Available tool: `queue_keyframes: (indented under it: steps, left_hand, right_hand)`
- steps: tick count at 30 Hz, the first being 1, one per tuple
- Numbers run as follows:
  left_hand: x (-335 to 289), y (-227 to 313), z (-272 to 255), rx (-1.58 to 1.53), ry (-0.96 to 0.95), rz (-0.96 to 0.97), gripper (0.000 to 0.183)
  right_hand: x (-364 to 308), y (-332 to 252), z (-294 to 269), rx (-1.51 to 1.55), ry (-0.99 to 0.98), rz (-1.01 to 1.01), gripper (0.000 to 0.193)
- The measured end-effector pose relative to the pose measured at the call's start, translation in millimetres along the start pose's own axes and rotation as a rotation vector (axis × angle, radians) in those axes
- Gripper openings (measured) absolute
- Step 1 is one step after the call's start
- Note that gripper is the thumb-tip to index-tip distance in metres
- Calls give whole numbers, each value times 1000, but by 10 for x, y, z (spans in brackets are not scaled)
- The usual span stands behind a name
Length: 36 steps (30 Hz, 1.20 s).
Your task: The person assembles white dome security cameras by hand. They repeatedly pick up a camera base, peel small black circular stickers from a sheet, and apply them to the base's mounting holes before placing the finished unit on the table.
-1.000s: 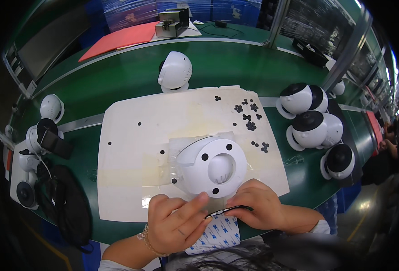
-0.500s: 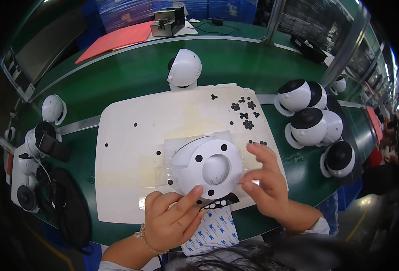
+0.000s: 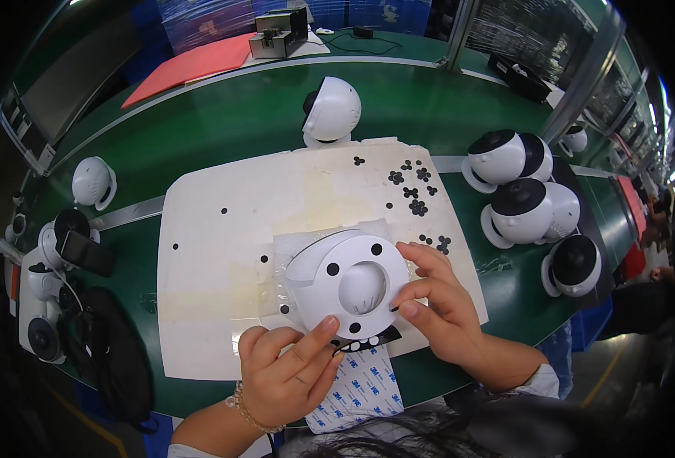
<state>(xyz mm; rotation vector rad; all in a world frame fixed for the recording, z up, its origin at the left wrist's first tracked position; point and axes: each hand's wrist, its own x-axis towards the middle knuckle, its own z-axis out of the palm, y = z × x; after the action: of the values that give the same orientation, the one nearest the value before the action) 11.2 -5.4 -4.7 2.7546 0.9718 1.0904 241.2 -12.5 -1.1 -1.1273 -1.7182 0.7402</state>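
Observation:
A white rounded camera housing (image 3: 314, 263) lies on its side on bubble wrap (image 3: 280, 259), its ring-shaped base facing up with black round pads (image 3: 333, 269) on it. My right hand (image 3: 448, 313) pinches a small black round pad (image 3: 395, 308) at the ring's right edge, thumb and index nearly meeting. My left hand (image 3: 288, 374) rests its index fingertip on the ring's lower left edge. Its lower fingers grip a black strip with white round holes (image 3: 368, 341), partly hidden below the ring. Under that strip hangs a white backing sheet with blue print (image 3: 356, 393).
The work lies on a cream board (image 3: 200, 305) with loose black pads (image 3: 417, 206) in clusters at its far right. Several white cameras (image 3: 520, 210) stand at the right and another camera (image 3: 336, 111) behind the board. A black bag (image 3: 120, 355) lies at the left.
My right hand has come in from the right to touch the ring's edge with the pad. The camera behind the board has shifted right. My left hand stays nearly in place.

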Motion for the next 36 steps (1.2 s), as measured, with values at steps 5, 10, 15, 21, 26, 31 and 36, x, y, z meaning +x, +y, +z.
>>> queue_keyframes:
  steps: [5, 10, 15, 21, 26, 31, 36]
  left_hand:
    - [10, 3, 10, -2, -8, 0, 14]
    - [8, 20, -4, 28, 5, -4, 14]
    - [1, 11, -27, 35, 7, -9, 13]
    - [30, -7, -47, 18, 17, 24, 14]
    - [13, -8, -149, -113, 4, 117, 18]
    - [-31, -121, -6, -252, -143, 80, 25]
    - [-27, -121, -6, -274, -288, 55, 21]
  right_hand:
    - [-13, 21, -10, -59, 1, -24, 11]
    - [-57, 156, -9, -518, 93, -379, 13]
    - [-101, 98, 7, -421, 212, -318, 22]
    - [18, 37, 59, 706, -93, 487, 21]
    - [482, -34, -47, 144, -99, 5, 17]
    - [1434, 450, 237, -549, 100, -473, 20]
    - [2116, 1275, 408, -1023, -25, -626, 17]
